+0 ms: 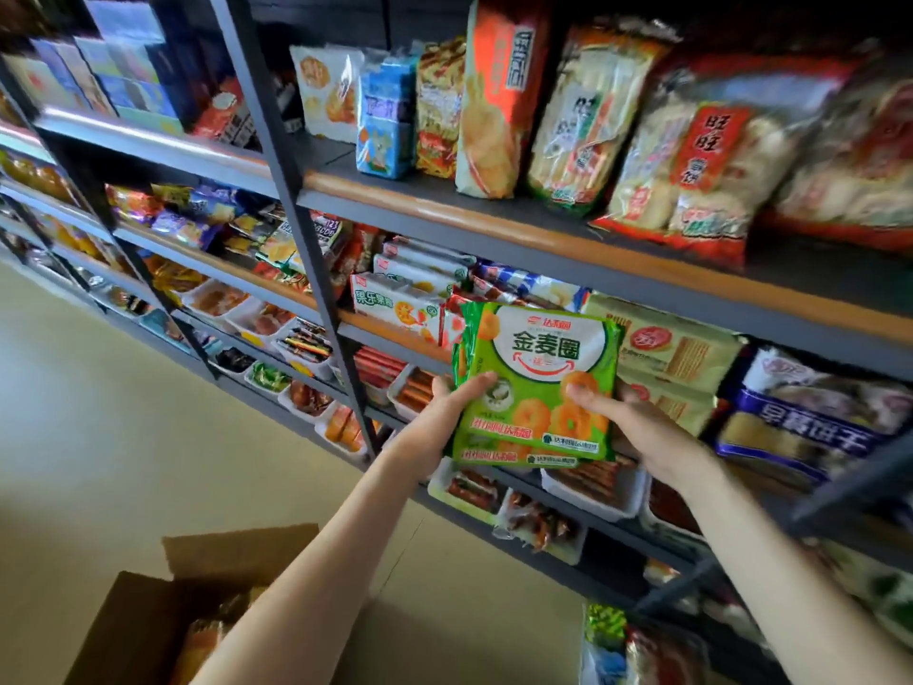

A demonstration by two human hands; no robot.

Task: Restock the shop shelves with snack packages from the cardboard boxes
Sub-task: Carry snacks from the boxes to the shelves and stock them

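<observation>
Two hands, one stack of green packs point(538, 358), centre of frame.
Both forearms reach up from the lower edge; left hand point(442, 422) and right hand point(642, 432) clasp the stack's lower corners, thumbs on front, fingers behind, before the shelves point(494, 224). Open box point(143, 620) lower left.

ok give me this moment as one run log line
phase: shelving | left hand: grips green snack packs | right hand: grips same packs | packs: upright, in front of shelf | cardboard box: open, on floor
</observation>
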